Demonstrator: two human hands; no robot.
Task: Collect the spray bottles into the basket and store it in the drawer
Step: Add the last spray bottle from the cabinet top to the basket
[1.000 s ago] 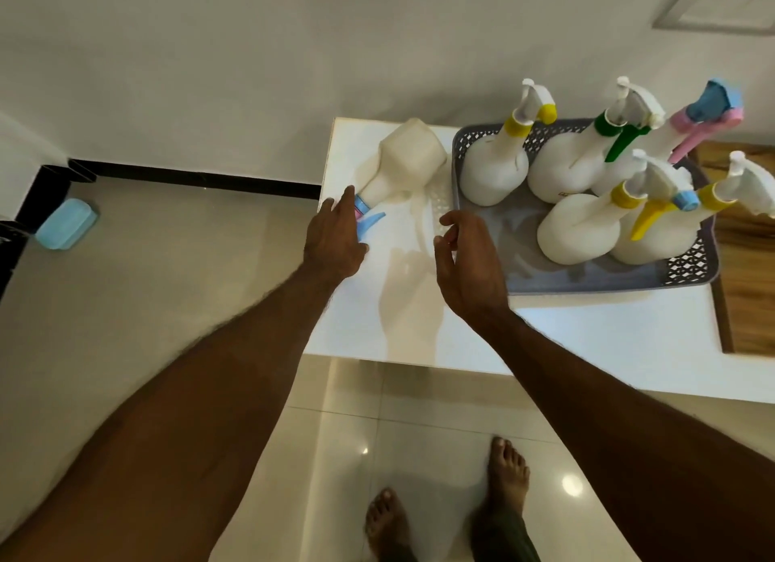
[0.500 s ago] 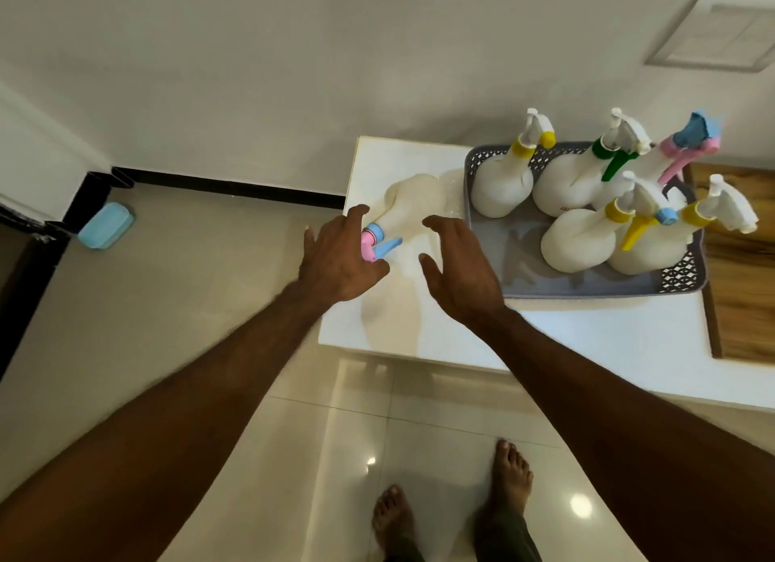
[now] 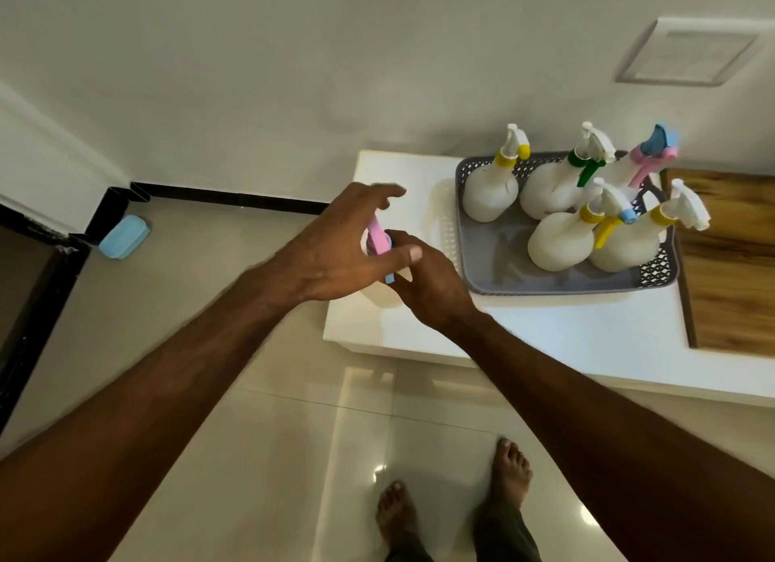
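Left hand: yours, fingers spread loosely by the pink-and-blue sprayer, no clear grip.
Right hand: yours, grasping the spray bottle.
Bottle: just left of the basket, over the bench.

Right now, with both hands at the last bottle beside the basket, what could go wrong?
1. The last bottle is mostly hidden between the left hand and right hand; the hold looks loose and blurred, so it may slip onto the floor tiles.
2. The basket already holds five upright bottles; pushing one more in could knock over the nearest bottle.
3. It is handled near the white table corner.
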